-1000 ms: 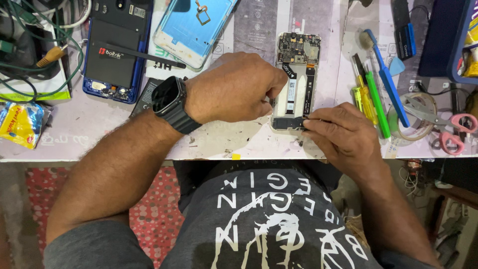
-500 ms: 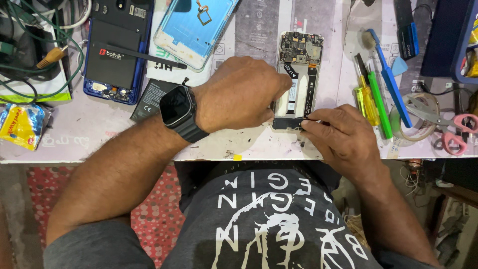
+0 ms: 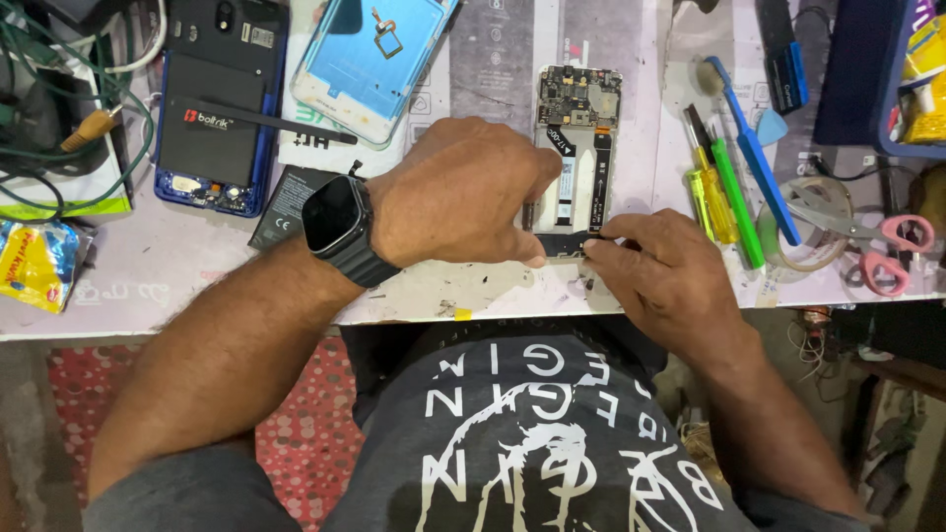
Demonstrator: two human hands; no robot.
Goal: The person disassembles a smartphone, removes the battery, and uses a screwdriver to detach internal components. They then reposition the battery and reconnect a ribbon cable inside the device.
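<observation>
1. Opened phone frame [image 3: 576,158], near the workbench [image 3: 197,286] front edge: I judge it light, thin and fragile, with exposed board and ribbon cable; grip the side rails.
2. Left hand [image 3: 463,192] presses its lower end.
3. Right hand [image 3: 655,271] pinches its bottom edge.

Opened phone frame [image 3: 576,158], back cover off, lying flat and lengthwise on the bench [image 3: 197,286] near its front edge. Green-and-black circuit board filling the far end; pale, bare middle section crossed by a long black flex strip; small dark board at the near end. Left side and near end partly covered by the left hand [image 3: 458,192] and right hand [image 3: 655,266], fingertips touching the lower board.
</observation>
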